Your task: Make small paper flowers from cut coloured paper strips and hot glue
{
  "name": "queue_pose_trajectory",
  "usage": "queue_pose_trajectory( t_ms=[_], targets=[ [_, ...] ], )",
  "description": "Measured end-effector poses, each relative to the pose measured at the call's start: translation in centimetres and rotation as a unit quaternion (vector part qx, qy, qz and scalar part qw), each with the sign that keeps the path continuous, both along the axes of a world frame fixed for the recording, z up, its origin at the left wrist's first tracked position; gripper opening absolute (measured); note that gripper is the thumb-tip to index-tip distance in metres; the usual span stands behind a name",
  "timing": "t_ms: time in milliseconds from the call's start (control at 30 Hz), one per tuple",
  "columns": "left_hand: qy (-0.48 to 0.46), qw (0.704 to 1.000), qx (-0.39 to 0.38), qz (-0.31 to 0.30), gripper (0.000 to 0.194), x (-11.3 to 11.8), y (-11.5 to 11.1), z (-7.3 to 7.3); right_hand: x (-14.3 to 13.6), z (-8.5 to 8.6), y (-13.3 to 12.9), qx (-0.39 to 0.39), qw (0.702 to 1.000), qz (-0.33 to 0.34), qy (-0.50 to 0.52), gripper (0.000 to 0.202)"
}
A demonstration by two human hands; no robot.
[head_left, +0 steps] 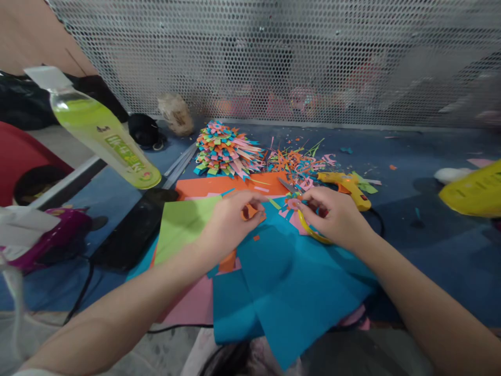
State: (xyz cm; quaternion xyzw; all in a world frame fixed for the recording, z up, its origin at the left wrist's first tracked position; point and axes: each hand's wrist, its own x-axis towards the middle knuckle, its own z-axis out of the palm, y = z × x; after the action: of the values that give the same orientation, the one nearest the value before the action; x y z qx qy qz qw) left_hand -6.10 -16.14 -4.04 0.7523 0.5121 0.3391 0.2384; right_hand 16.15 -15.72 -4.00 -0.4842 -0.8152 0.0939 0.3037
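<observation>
My left hand (235, 216) is curled over the sheets, thumb and fingers drawn together. A bit of orange paper (250, 212) shows between them; I cannot tell whether it is gripped or lies beneath. To the right, my right hand (334, 211) pinches a small round paper flower (293, 202) with a pink middle and coloured tips. Scissors with yellow handles (313, 232) lie under and beside these fingers, blades pointing away to the left. Below both hands spread blue sheets (297, 282), with a light green sheet (183, 222) to the left.
A cone of layered paper strips (225, 151) stands behind the hands, beside a heap of paper shreds (297, 162). A yellow glue gun (346, 185) lies at right. Clear glue sticks (180, 164), a green drink bottle (105, 133) and a black power bank-like block (125, 235) are at left.
</observation>
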Motion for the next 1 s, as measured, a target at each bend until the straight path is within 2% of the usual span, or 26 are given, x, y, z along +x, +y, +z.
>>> queue_pose_trajectory(
  t_ms=[100, 267, 333, 400, 567, 767, 1000],
  targets=[
    [-0.018, 1.000, 0.001, -0.004, 0.022, -0.2, 0.1, -0.1, -0.2, 0.1, -0.1, -0.002, 1.000, 0.010, 0.005, 0.017],
    [-0.059, 0.998, 0.006, -0.018, 0.018, -0.5, 0.1, -0.3, -0.6, 0.4, -0.5, -0.075, 0.995, 0.043, 0.050, 0.018],
    [-0.079, 0.997, -0.008, -0.018, 0.014, -0.3, 0.1, -0.2, -0.7, 0.5, -0.6, -0.097, 0.992, 0.058, 0.058, 0.016],
    [-0.120, 0.992, -0.043, -0.023, 0.021, 0.0, 0.1, 0.1, -0.7, 0.6, -0.7, -0.113, 0.989, 0.074, 0.062, 0.015],
    [-0.258, 0.949, -0.165, -0.077, 0.031, 0.8, -0.1, 0.5, -1.0, 1.3, -1.0, -0.165, 0.978, 0.094, 0.080, 0.019],
    [-0.296, 0.924, -0.212, -0.120, 0.034, 0.8, -0.2, 0.1, -1.1, 1.5, -1.1, -0.194, 0.972, 0.100, 0.082, 0.023],
    [-0.344, 0.894, -0.263, -0.115, 0.029, 0.9, -0.4, 0.1, -1.0, 1.5, -1.1, -0.198, 0.971, 0.093, 0.093, 0.020]
  ],
)
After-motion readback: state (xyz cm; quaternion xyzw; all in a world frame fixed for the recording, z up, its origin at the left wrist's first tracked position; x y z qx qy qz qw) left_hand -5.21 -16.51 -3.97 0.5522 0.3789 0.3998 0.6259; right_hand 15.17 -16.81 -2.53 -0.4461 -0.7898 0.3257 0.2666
